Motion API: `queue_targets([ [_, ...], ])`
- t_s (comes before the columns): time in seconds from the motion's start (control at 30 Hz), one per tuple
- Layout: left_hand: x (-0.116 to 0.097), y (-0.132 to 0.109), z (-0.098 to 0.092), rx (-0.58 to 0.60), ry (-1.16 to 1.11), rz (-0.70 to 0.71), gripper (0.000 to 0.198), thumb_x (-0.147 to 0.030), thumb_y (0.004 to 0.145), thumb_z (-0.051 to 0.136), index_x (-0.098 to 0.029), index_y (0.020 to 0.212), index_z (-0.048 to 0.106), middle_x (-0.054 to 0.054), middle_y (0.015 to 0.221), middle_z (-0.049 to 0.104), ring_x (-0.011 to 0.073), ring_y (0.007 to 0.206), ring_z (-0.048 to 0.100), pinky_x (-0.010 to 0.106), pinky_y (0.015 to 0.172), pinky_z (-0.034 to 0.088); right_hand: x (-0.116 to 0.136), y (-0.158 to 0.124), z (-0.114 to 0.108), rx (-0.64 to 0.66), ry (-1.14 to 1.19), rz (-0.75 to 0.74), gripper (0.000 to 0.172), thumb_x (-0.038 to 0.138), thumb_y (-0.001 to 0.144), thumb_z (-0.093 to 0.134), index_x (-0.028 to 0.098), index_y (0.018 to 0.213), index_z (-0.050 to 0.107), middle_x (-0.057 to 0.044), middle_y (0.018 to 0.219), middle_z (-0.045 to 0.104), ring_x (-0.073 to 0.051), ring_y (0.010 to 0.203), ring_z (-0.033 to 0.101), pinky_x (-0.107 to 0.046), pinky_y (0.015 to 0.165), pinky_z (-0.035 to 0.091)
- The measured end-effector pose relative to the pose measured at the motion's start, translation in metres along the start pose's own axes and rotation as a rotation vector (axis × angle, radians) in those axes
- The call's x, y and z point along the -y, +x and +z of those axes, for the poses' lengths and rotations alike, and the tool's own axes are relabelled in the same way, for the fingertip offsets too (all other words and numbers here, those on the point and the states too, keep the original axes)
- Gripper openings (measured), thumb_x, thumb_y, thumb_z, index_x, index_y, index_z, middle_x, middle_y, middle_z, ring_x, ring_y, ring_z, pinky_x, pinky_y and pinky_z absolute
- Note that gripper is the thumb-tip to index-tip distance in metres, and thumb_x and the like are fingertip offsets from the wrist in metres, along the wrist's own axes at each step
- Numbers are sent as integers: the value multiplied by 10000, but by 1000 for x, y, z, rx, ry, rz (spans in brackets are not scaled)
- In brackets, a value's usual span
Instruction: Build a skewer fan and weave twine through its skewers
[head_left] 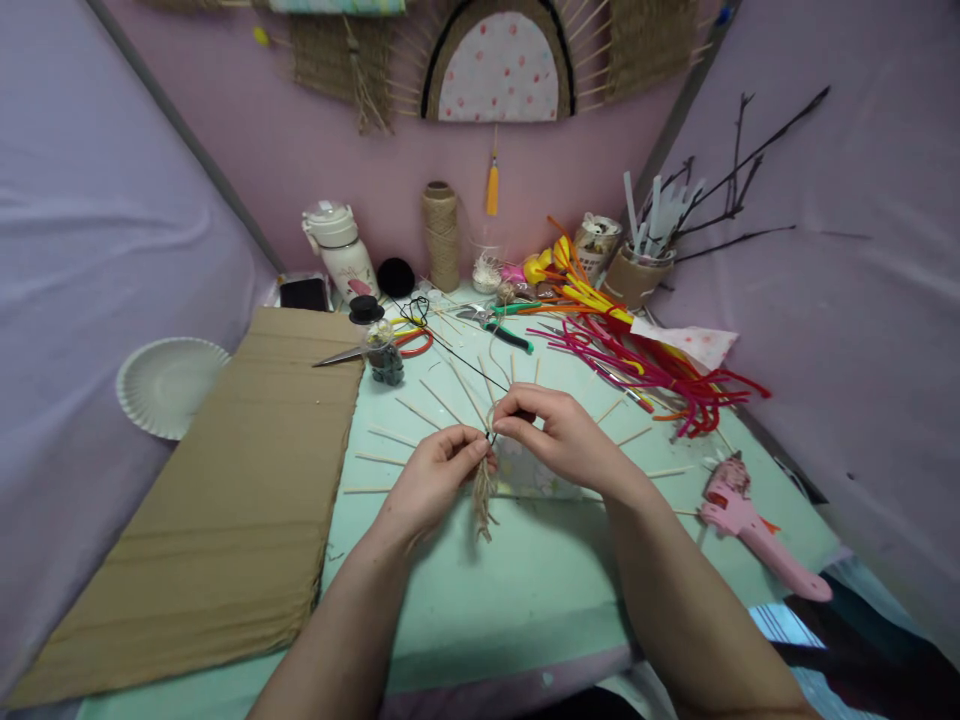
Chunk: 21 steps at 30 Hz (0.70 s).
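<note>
Two bare hands up, both busy near mid-table. Left hand [442, 465]: thumb and finger pinched on the bound top of a twine tassel [484, 500]; its frayed ends hang down beside the fingers. Right hand [555, 430]: fingertips drawn together, looks to be gripping the black cord [465, 360] just beside the tassel top; exact finger contact partly hidden. Cord runs taut up and left toward a loose tangle by the scissors [415, 343].

Tassel sits over a fan of thin sticks [386, 460] and a pale patterned piece [536, 475], partly covered by hands and right forearm. Left stick tips stop short of the cardboard [217, 500], leaving a narrow green strip along its right edge. Scissor blades overlap the cardboard's far right part; small jar [386, 362] stands just beside that edge.

Right side: stick tips come close to the pink glue gun [757, 530], whose handle end lies by the table's right edge. Far side tighter: pliers [502, 325] and heaped fuzzy stems [660, 375] crowd past the fan, twine spool [441, 240] at the back. Widest room is the bare table [517, 580] between the forearms, down to the near edge.
</note>
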<state>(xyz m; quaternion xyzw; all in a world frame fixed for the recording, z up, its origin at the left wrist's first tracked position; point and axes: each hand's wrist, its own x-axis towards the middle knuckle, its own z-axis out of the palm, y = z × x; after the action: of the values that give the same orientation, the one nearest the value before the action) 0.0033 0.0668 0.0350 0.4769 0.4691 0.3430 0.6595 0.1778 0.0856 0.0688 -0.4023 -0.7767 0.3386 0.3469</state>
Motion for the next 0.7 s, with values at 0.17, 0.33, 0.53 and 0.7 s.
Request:
queue_targets([
  [0.17,0,0,-1,-26,187,52,223,-359,786,573,-151,725,625,21,689,609,135,639,499,249,624,377,4,-1,-3,86,3,11,110,207,872,565,177,775,606,3,772,609,-117,719,542,-237,671,405],
  [0.33,-1,1,3,-90,413,108,132,-267,749,563,-180,685,639,-5,666,626,164,677,531,252,637,386,6,0,4,121,-36,61,125,200,872,561,178,766,623,15,717,623,-113,682,550,-230,648,392],
  [0.53,-2,0,7,-100,513,165,149,-212,750,517,-174,733,660,7,744,678,185,735,564,257,661,403,8,-1,12,120,-82,112,82,186,843,590,191,789,652,17,713,654,-118,679,573,-229,633,384],
  [0.7,-3,-3,10,-31,402,88,158,-215,755,520,-148,702,653,13,694,647,182,715,558,255,631,396,16,2,14,110,-48,35,85,185,863,570,191,809,634,7,775,660,-125,733,582,-245,689,418],
])
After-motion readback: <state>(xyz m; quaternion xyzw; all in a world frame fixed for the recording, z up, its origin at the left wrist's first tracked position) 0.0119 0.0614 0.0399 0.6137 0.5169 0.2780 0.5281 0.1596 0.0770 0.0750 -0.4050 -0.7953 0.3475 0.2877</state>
